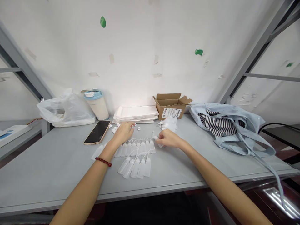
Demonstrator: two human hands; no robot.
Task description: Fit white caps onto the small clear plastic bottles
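My left hand [124, 131] is over the back of the work area, its fingers curled together beside small white caps [115, 128]. What lies between its fingertips, if anything, is hidden. A loose white cap [139, 128] is just to its right. My right hand [169, 137] is closed around a small translucent squeeze bottle [160, 143], mostly covered by the fingers. Between my hands lies a row of similar bottles [136, 148] with thin strap-like loops at their necks. Nearer me, several more bottles [135, 168] lie fanned out. Behind my right hand is a pile of bottles [170, 124].
A phone [97, 132] lies left of my left hand. Along the wall are a plastic bag [67, 109], a lidded cup [97, 104], stacked white envelopes [136, 113] and an open cardboard box [171, 107]. A light-blue cloth bag [229, 122] covers the table's right side.
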